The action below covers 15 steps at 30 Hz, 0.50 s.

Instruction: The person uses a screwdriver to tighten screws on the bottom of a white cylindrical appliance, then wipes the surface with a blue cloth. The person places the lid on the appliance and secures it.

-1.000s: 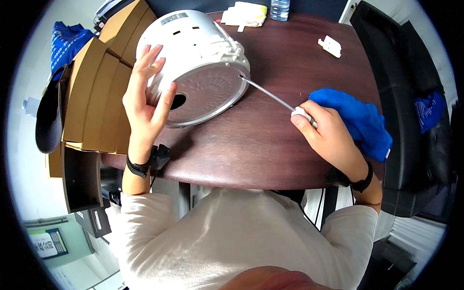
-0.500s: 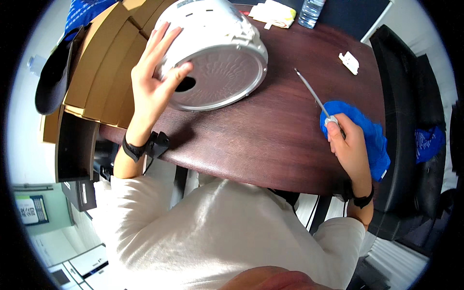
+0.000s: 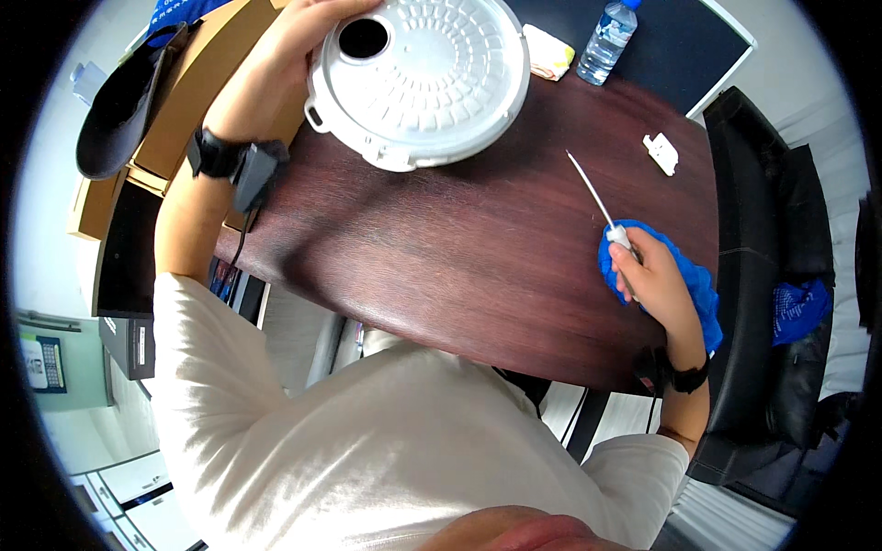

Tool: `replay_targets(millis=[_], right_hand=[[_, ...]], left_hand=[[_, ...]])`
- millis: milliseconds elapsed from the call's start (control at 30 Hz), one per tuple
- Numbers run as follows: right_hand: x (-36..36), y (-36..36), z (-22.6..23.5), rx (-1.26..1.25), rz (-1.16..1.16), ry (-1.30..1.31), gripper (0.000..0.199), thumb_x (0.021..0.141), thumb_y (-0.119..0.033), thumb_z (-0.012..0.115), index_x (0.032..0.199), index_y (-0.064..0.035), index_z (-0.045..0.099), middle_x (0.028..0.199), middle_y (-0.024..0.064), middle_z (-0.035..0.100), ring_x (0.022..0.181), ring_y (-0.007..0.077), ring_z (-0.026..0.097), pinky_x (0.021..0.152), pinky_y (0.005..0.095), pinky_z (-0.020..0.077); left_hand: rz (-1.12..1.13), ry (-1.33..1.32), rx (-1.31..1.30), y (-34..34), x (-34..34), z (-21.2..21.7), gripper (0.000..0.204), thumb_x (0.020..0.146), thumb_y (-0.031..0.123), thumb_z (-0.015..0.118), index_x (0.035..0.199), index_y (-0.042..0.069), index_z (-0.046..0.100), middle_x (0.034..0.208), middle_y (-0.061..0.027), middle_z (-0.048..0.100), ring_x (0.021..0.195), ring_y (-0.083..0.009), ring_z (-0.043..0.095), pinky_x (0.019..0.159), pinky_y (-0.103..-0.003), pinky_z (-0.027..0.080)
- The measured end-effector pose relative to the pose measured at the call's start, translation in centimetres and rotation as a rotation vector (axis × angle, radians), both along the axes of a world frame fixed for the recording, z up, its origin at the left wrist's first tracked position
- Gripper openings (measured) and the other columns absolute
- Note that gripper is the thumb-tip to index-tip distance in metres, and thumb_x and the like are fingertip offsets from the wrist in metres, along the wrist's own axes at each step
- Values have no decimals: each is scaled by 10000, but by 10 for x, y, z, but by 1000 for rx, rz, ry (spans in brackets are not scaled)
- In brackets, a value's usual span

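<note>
Left hand [image 3: 303, 32] grips the white cooker [image 3: 418, 78] at the table's [image 3: 441, 248] far edge; right hand [image 3: 648, 275] holds the screwdriver [image 3: 597, 197] over a blue cloth [image 3: 703, 294]. I'd steady the cooker flat first.

A clear water bottle [image 3: 606, 39] with a pale label is standing beyond the right hand [image 3: 654, 275]. Brown cardboard boxes [image 3: 197, 83] are lying under the left forearm.

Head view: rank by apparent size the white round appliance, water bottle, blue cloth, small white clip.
1. white round appliance, by far the largest
2. blue cloth, partly hidden under the right hand
3. water bottle, farther off, so its rank against the cloth is unsure
4. small white clip
</note>
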State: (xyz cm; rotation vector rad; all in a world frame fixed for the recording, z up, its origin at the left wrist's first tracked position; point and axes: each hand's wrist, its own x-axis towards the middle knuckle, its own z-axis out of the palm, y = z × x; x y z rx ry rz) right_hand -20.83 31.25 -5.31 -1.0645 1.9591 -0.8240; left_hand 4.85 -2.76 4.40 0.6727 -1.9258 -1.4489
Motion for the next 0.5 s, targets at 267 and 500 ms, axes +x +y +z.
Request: replay_targets(millis=[267,500], right_hand=[[7,-42,-8,47,11,183,273,989,-256,522,1014,13,563,682,92,611,528,143,587,461,292,464],[1,-70,-38,32,264,696,328,932,-268,608,961,54,547,845,264,657,790,401,667,684,471,538]], left_hand=[[49,-94,96,-98,-2,-16,398,929,312,639,1085,-54,631,867,-136,706,681,-137,708,616,-241,615],[181,3,217,-122,6,-49,390,965,299,570,1092,-68,606,892,-168,697,700,-174,712,634,-280,625]])
